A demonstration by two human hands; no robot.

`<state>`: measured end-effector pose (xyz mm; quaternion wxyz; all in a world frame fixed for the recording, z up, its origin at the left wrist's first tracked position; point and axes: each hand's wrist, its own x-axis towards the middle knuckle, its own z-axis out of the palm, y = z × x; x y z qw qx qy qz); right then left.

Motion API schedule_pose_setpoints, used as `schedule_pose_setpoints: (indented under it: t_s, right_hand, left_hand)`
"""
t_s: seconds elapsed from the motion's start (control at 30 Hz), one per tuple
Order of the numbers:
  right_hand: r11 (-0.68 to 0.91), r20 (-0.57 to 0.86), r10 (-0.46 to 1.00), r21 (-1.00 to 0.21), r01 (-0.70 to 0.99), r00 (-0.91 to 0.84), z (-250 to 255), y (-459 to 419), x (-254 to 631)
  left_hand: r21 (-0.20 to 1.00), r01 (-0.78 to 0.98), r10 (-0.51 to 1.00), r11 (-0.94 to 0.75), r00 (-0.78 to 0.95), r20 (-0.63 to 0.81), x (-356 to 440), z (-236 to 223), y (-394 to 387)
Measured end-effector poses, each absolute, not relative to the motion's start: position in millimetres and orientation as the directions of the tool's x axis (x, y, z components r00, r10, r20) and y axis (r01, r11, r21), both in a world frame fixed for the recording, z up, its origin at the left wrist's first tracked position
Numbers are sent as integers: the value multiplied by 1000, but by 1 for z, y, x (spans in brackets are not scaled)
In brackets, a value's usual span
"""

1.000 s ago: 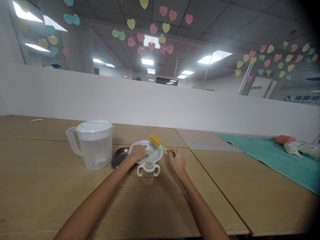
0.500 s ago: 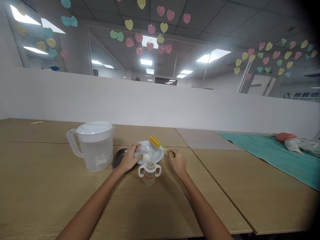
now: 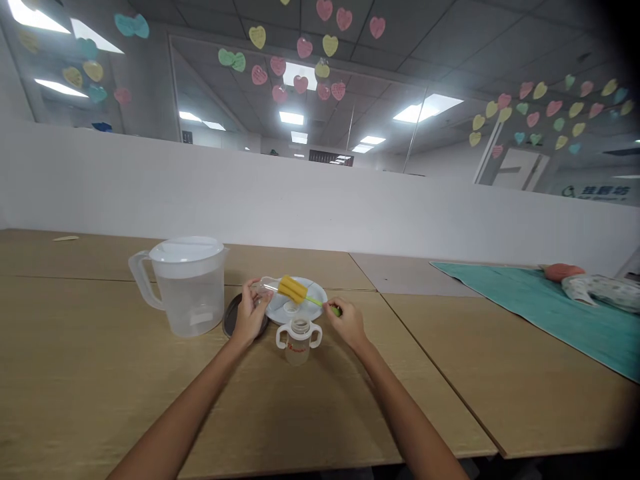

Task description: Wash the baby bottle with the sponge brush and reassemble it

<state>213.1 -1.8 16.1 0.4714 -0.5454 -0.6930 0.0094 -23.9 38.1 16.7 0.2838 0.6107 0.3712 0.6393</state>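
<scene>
Working near to far. Nearest, low between the two hands: the bottle (image 3: 299,348), upright on the table (image 3: 280,427), mouth uncovered, a white handle on either side, touched by neither hand.

Right hand (image 3: 347,322): grasping the green end of the brush (image 3: 293,289), fingers curled round it, the yellow sponge head pointing across toward the other hand. Left hand (image 3: 250,317): holding the clear cap (image 3: 267,285) between thumb and fingers, tilted toward the sponge. Sponge and cap meet over the plate; cannot tell how far, if at all, the tip sits inside.

On handling, my judgement: the left grip should stay firm but light, as thin clear plastic may flex or slip. Best to line the shaft up with the cap's opening, then turn and push gently; a crooked push could bend the shaft or twist the cap loose. Elbows need to clear the bottle, which stands close enough to be knocked.

Just beyond, between the hands: the plate (image 3: 321,293), with a small white ring (image 3: 291,308) on its near part. Beside and partly behind the left hand, a dark dish (image 3: 230,317). Farther left, the lidded pitcher (image 3: 187,293). Well right of the right hand, a green cloth (image 3: 530,313).
</scene>
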Motion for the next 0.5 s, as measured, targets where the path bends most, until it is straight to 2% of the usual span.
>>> schedule_pose_setpoints:
  t_s: [0.1, 0.17, 0.33, 0.5]
  right_hand:
    - [452, 648, 761, -521, 724, -8, 16, -2, 212]
    - [481, 657, 752, -504, 717, -43, 16, -3, 212]
    - [517, 701, 708, -434, 738, -84, 16, -5, 212]
    - [523, 751, 646, -306, 795, -136, 15, -9, 213]
  left_hand:
    - [829, 8, 824, -558, -105, 556, -19, 13, 37]
    - [827, 20, 819, -562, -124, 560, -18, 13, 36]
    - [798, 193, 801, -570, -88, 593, -21, 16, 30]
    - [666, 438, 781, -604, 159, 603, -20, 19, 20]
